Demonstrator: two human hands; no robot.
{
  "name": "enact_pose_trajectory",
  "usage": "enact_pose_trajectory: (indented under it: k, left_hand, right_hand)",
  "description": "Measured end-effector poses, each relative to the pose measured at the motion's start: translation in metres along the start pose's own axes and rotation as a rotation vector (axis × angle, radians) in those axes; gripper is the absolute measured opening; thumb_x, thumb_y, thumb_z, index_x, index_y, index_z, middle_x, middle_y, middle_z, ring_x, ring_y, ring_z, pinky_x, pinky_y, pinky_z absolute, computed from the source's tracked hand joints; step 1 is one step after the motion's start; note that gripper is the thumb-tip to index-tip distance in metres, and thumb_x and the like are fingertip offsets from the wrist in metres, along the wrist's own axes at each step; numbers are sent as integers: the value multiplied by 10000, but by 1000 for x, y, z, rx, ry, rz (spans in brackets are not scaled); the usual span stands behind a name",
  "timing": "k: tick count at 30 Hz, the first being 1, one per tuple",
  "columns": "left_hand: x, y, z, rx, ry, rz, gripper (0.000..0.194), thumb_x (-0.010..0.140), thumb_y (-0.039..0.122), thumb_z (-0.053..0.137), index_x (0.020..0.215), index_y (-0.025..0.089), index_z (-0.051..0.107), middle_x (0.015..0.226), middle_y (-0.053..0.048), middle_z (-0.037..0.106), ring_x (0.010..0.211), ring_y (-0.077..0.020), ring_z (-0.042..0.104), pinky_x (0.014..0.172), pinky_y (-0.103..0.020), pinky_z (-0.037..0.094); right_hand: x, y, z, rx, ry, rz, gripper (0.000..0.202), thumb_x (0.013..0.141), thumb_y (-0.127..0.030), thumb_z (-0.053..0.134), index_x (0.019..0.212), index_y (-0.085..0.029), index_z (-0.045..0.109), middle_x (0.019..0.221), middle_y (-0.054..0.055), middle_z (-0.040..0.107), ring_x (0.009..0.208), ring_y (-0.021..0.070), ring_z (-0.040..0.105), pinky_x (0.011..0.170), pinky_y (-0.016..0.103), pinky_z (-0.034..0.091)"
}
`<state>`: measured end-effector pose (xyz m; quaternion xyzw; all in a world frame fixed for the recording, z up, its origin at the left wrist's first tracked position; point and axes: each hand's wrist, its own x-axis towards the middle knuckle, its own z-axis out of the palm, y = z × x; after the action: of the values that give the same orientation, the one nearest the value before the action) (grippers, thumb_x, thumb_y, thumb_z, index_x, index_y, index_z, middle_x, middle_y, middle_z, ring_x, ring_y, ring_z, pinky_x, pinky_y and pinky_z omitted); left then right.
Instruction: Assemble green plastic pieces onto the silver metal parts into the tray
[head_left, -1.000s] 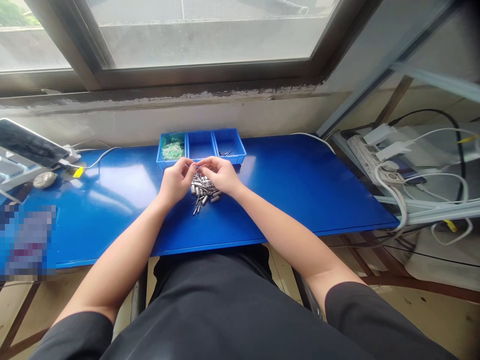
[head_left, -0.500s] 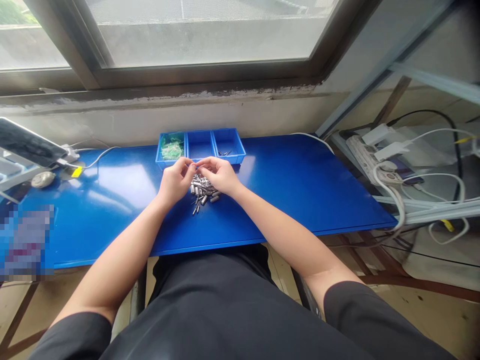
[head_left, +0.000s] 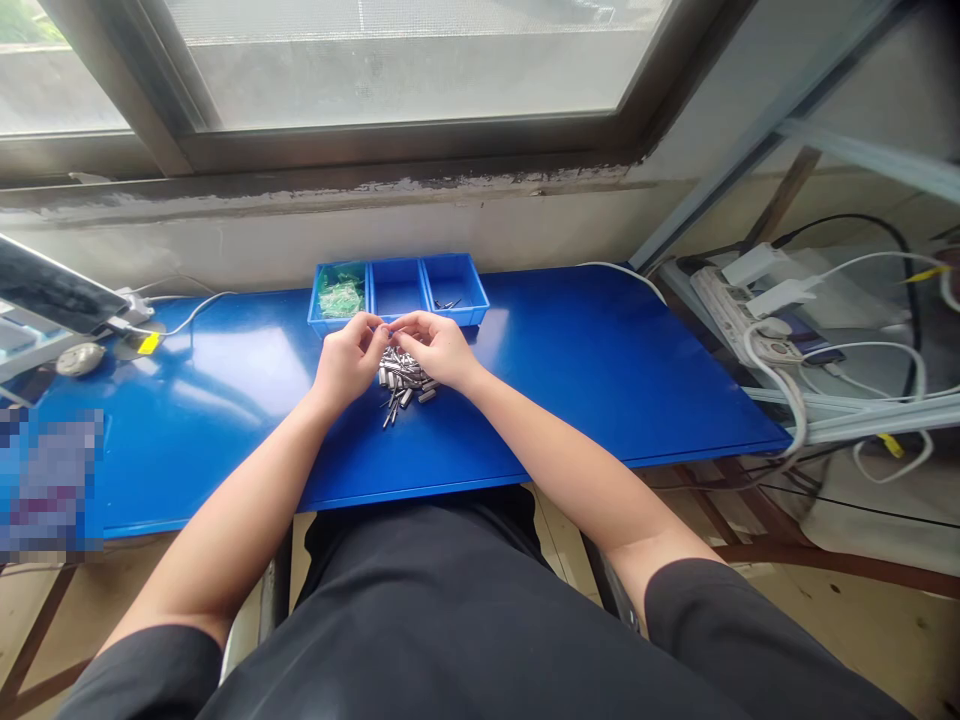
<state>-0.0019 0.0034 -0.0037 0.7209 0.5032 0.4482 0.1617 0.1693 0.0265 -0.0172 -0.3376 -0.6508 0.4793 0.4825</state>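
My left hand (head_left: 351,355) and my right hand (head_left: 433,345) meet fingertip to fingertip, both pinched closed. Whatever small piece lies between the fingers is too hidden to name. Just below them a pile of small metal parts (head_left: 405,374), some short thick cylinders and some thin pins, rests on the blue table (head_left: 585,380). Behind my hands stands a blue three-compartment bin (head_left: 452,320). Its left compartment holds a heap of greenish clear pieces (head_left: 343,293); a few thin dark pins (head_left: 448,304) lie in the right one.
At the left, a dark-screened device (head_left: 56,285) sits on a stand, with a white cable and a pale computer mouse (head_left: 82,359) close by. To the right, a power strip (head_left: 739,315) with plugs and tangled cables lies by a metal frame. A window (head_left: 405,75) rises behind the table.
The whole view has shifted very slightly. My hands keep the same pinched pose above the pile, and nothing else has visibly moved.
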Motion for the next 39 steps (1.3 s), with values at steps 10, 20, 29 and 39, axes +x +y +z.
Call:
enact_pose_trajectory:
  k: [10, 20, 29, 39]
  left_hand:
    - [0, 0, 0, -8, -8, 0, 168, 947, 350, 567, 905, 200, 631, 606, 24, 600, 532, -114, 538, 561, -245, 414]
    - [0, 1, -1, -15, -13, -3, 164, 943, 349, 573, 900, 201, 628, 605, 23, 600, 537, -116, 540, 565, -246, 421]
    - [0, 0, 0, -3, -18, 2, 146, 946, 327, 573, 899, 200, 627, 608, 23, 607, 534, -114, 540, 573, -251, 425]
    - [0, 3, -1, 19, -28, 6, 146, 941, 323, 571, 896, 197, 627, 608, 27, 598, 534, -111, 518, 588, -254, 415]
  right_hand:
    - [-1, -2, 0, -12, 0, -5, 265, 825, -423, 719, 968, -200, 709, 898, 65, 770, 870, 212, 739, 808, 371, 601]
    - [-1, -3, -2, -42, 0, 22, 222, 839, -392, 708, 963, -208, 704, 882, 52, 771, 850, 207, 736, 830, 388, 602]
    - [-1, -4, -2, -49, -2, 26, 193, 836, -368, 695, 957, -217, 699, 857, 37, 770, 794, 185, 718, 789, 359, 593]
    - [-1, -3, -2, -65, -1, 32, 156, 844, -330, 686, 934, -202, 687, 888, 50, 768, 793, 189, 715, 781, 356, 581]
